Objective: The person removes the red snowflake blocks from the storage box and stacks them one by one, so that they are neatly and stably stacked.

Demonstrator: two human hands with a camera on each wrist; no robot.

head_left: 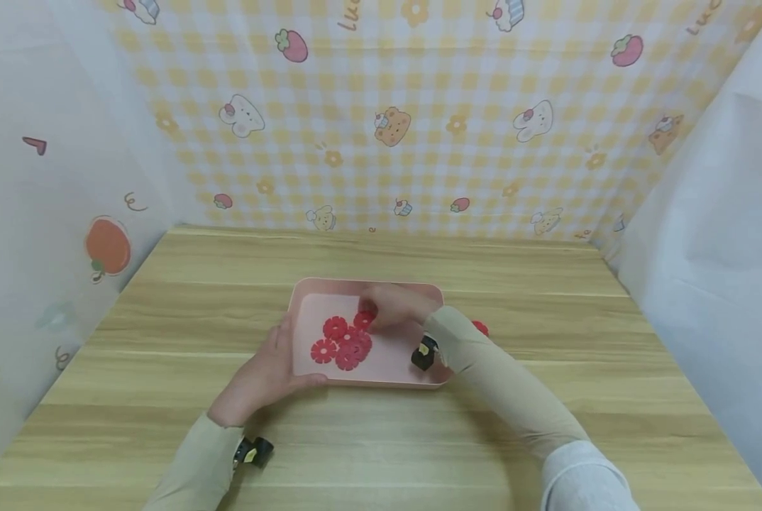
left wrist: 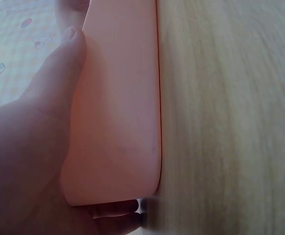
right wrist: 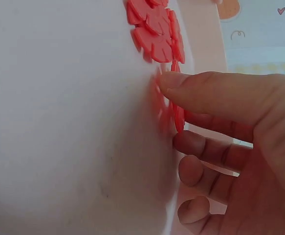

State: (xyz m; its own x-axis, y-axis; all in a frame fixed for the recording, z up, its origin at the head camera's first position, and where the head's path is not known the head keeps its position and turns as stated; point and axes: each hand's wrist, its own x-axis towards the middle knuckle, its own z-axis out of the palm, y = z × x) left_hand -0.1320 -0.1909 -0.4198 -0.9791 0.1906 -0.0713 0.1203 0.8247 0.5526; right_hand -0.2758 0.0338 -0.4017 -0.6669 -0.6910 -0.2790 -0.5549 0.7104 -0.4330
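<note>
A pink rectangular tray [head_left: 387, 365] lies on the table with several red notched plastic discs [head_left: 323, 350] in its left half, some overlapping. My left hand [head_left: 260, 376] grips the tray's near left corner, thumb along the front wall [left wrist: 118, 107] and fingers round the left side. Inside the tray, my right hand [head_left: 394, 305] pinches one red notched disc [right wrist: 179, 115] between thumb and index finger. That disc stands on edge beside the other discs [right wrist: 157, 34] in the right wrist view. The other fingers of that hand are bent and hold nothing.
Another red piece [head_left: 480, 328] shows on the wooden table [head_left: 381, 440] right of the tray, partly hidden by the right sleeve [head_left: 502, 376]. A yellow checked cloth [head_left: 381, 85] hangs at the back, with white sheets on both sides. Each wrist bears a small black camera [head_left: 424, 353].
</note>
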